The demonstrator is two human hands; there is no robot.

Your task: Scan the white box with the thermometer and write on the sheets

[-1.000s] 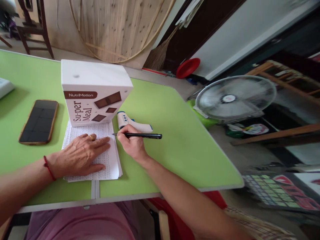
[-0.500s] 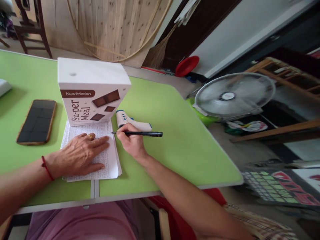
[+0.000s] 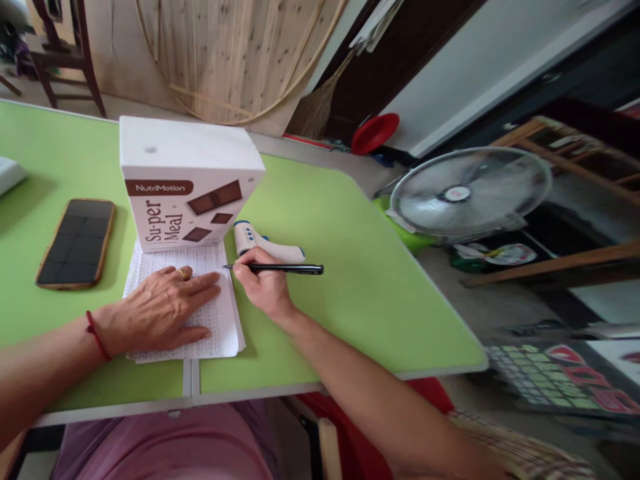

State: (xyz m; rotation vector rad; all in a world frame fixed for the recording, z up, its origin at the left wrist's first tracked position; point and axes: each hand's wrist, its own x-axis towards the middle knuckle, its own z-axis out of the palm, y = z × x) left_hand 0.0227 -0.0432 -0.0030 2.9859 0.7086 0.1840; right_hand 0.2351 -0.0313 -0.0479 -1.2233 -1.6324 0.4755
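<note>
My left hand [image 3: 167,308] lies flat with fingers stretched over a stack of handwritten paper sheets [image 3: 226,327], covering part of the dense writing. A black pen [image 3: 285,268] is pinched in my right hand [image 3: 263,283], its tip at the right edge of the written lines. A white "NutriMotion Su-per Meal" box [image 3: 193,183] stands upright at the top of the sheets. Just beyond my right hand lies a white and blue thermometer gun [image 3: 267,247], partly hidden by the fingers. Left of the box is a phone [image 3: 77,243] in a brown case.
The green folding table [image 3: 360,293] has a metal-edged seam in front of me. A white object [image 3: 10,175] sits at its left edge. Past the right side stand a fan [image 3: 457,193] and a wooden shelf. A dark wooden chair [image 3: 63,60] is at the back left.
The view has shifted very slightly, so everything appears a little to the right. Both hands keep nearly the same place; the pen's rear end has tilted a touch.
</note>
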